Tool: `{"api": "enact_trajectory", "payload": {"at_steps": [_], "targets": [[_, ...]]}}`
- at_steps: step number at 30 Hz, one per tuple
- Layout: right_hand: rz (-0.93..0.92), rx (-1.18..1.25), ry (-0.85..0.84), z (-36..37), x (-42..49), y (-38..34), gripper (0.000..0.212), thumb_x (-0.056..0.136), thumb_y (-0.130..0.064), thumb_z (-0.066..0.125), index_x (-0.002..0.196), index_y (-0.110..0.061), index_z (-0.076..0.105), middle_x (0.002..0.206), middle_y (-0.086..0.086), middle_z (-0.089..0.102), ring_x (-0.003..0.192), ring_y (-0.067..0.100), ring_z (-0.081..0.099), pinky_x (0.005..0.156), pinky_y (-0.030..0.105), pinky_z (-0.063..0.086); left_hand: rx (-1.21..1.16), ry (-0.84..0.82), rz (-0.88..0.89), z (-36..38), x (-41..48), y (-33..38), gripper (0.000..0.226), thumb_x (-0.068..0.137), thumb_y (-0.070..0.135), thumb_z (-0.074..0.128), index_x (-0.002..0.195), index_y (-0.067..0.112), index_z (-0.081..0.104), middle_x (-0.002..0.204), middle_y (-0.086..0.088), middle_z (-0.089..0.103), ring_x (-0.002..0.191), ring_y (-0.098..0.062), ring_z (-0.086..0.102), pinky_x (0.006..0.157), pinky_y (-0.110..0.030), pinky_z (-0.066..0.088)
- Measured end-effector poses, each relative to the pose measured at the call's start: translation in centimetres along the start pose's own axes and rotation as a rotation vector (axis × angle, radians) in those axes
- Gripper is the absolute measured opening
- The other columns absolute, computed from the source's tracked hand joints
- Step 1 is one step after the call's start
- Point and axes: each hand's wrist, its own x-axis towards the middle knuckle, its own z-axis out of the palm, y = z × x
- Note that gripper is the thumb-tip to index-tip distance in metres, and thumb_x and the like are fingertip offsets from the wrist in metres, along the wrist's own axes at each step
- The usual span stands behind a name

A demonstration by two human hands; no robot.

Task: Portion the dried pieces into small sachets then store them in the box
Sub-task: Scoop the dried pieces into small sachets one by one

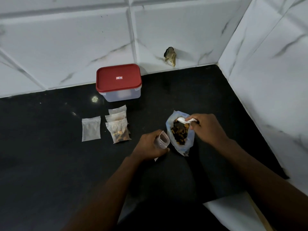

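My left hand grips a small clear sachet with its mouth held open, just left of the big bag. My right hand holds a white plastic spoon whose bowl rests inside the open clear bag of dried pieces, brown and orange bits. Three filled sachets lie overlapping on the black counter to the left, and a flat sachet lies beside them. The clear box with a red lid stands shut against the back wall.
White marble-look tiled walls enclose the counter at the back and on the right. A broken hole in the back tile sits above the counter. The counter's near right edge drops off beside my right forearm.
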Motion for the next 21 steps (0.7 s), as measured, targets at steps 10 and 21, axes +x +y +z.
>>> {"api": "enact_trajectory", "payload": {"at_steps": [10,21], "targets": [[-0.013,-0.028,-0.098,-0.5,-0.9,-0.4,0.024,0.097,-0.011,0.059,0.111,-0.024,0.074,0.083,-0.008,0.072,0.067,0.002,0.066,0.065,0.025,0.057,0.016,-0.036,-0.065,0.0,0.2,0.5,0.052,0.079,0.034,0.087,0.123,0.029,0.060,0.108,0.018,0.062,0.104,0.000,0.062,0.098,-0.037,0.055],[0.301,0.051,-0.223,-1.0,0.2,-2.1,0.021,0.102,-0.012,0.051,0.106,-0.022,0.070,0.081,0.005,0.073,0.065,0.011,0.068,0.058,0.022,0.052,0.013,-0.110,-0.136,0.1,0.7,0.3,0.067,0.062,0.068,0.069,0.121,0.037,0.057,0.114,0.017,0.063,0.112,-0.007,0.061,0.109,-0.050,0.045]]}}
